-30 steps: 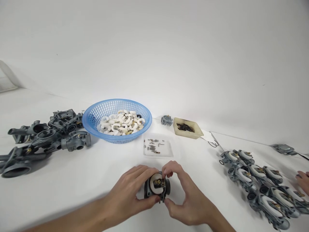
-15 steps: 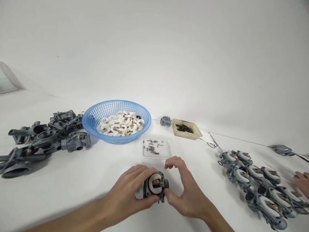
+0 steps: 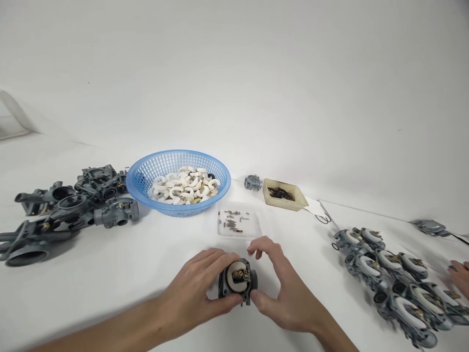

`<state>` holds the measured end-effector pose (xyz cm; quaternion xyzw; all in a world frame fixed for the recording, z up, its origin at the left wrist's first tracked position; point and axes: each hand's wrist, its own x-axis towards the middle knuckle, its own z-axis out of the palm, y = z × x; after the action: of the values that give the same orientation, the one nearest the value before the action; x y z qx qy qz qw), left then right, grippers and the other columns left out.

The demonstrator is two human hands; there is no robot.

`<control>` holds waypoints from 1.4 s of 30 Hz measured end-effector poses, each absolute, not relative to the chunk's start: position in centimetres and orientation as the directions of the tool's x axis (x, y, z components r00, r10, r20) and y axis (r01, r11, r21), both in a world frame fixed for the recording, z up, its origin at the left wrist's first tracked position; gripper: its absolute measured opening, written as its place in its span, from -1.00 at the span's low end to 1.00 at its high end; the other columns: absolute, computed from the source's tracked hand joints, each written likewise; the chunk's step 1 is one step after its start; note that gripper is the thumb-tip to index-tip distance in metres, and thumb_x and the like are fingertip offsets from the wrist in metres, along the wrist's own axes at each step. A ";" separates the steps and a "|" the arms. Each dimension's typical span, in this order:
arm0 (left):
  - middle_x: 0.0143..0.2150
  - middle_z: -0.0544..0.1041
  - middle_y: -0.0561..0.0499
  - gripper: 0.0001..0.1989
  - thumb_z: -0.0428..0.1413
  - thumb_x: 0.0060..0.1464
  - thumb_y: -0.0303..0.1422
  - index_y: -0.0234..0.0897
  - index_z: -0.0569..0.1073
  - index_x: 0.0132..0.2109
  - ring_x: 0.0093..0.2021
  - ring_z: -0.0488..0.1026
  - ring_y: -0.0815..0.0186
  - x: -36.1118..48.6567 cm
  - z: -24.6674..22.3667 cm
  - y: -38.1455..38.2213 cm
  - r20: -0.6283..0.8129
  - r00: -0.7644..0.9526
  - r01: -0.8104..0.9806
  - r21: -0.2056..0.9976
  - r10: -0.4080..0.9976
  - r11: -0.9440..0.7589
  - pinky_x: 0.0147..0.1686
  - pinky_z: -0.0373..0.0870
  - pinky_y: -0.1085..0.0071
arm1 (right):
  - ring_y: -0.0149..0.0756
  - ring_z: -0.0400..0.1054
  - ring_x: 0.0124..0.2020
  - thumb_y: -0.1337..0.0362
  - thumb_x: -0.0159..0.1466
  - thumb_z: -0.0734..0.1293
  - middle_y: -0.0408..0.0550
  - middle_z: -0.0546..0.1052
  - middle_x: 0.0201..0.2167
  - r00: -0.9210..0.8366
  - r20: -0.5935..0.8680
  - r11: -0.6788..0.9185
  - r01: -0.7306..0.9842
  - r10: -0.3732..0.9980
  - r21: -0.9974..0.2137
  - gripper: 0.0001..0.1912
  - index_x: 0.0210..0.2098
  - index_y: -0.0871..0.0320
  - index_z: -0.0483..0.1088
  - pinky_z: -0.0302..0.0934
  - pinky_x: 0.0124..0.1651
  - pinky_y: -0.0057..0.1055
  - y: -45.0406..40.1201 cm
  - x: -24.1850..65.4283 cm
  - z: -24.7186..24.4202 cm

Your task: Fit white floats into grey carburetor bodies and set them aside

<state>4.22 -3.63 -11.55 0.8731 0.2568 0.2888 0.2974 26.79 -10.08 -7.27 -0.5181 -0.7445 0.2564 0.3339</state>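
A grey carburetor (image 3: 224, 289) with a white ring-shaped float (image 3: 231, 283) and brass jets in its open face sits on the white table before me. My left hand (image 3: 198, 281) is closed around its left side, thumb along the near edge and fingers at the far side. At the right, the thumb of my right hand (image 3: 280, 293) rests by the round side port, touching or nearly so. The index finger of that hand is lifted and bent, apart from the body. A shallow clear tray (image 3: 252, 227) of tiny metal parts lies just beyond the hands.
A blue basket (image 3: 137, 178) of white floats stands behind left, beside bare carburetor bodies (image 3: 71, 208). A cream tray (image 3: 293, 203) holds black rings. One carburetor (image 3: 252, 182) stands near it. Carburetors with floats (image 3: 406, 313) line the right, where another person's hand (image 3: 459, 276) shows.
Both hands and the carburetor stay in nearly the same pose. My right index finger has shifted slightly left. The whole view has moved a little.
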 end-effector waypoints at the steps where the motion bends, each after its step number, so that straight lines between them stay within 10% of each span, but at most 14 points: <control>1: -0.01 0.56 0.02 -0.52 0.25 0.12 -0.35 -0.05 0.34 0.17 -0.06 0.51 0.15 4.2 -11.5 -3.6 0.352 0.705 0.275 0.665 0.616 -0.694 -0.06 0.47 0.28 | -0.11 0.39 -0.05 0.46 0.05 0.31 -0.06 0.44 -0.07 -0.245 0.227 0.331 0.592 0.942 -0.734 -0.33 0.11 -0.17 0.22 0.42 0.07 -0.10 -10.1 26.7 -7.4; 42: 0.04 0.56 0.00 -0.51 0.24 0.17 -0.32 -0.06 0.29 0.20 -0.01 0.51 0.15 4.1 -11.8 -3.6 0.379 0.713 0.264 0.635 0.590 -0.726 -0.02 0.46 0.27 | -0.16 0.38 -0.12 0.42 0.15 0.35 -0.08 0.44 -0.09 -0.253 0.260 0.363 0.669 0.932 -0.649 -0.46 0.08 -0.12 0.25 0.43 -0.01 -0.11 -9.4 27.0 -7.7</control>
<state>4.13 -3.56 -11.84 0.8820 0.2421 0.2918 0.2799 26.98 -9.43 -7.66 -0.5242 -0.7633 0.2095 0.3141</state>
